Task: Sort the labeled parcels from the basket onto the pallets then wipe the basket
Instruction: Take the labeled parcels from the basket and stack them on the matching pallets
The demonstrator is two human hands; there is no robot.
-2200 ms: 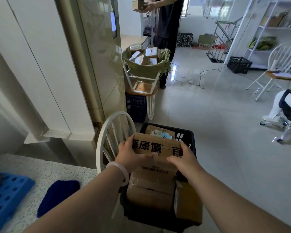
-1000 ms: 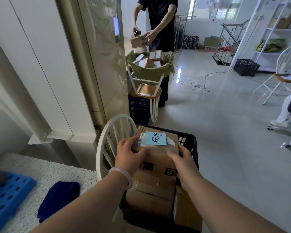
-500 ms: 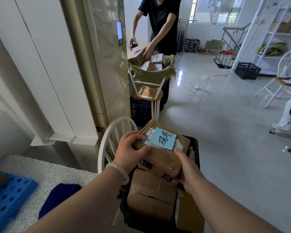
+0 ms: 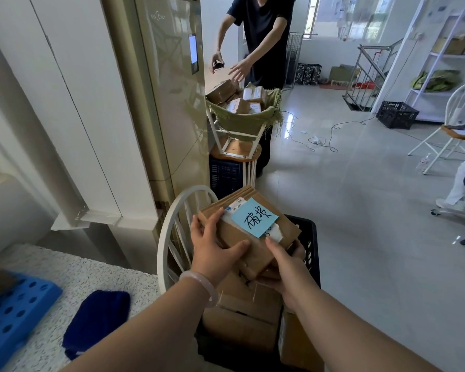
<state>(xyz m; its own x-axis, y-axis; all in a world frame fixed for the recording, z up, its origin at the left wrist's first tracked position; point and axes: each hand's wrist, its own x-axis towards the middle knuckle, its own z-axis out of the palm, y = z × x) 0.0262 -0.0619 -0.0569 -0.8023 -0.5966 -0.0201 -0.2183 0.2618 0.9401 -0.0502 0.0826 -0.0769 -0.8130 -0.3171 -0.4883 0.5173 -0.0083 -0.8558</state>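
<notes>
Here, left hand point(image 4: 212, 247) and right hand point(image 4: 287, 261) clasping tilted parcel point(image 4: 242, 237), above basket point(image 4: 310, 245)

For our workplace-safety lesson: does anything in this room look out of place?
A white cable trails loose across the open floor beyond the basket, a likely trip hazard. Nothing looks spilled or damaged.

Bright daylight enters through the large glass window point(image 4: 360, 17) right of the tall glossy champagne air conditioner point(image 4: 169, 89), glaring on pale grey floor tiles point(image 4: 360, 210) beyond it; straight lines bow near frame edges, corners soft
</notes>
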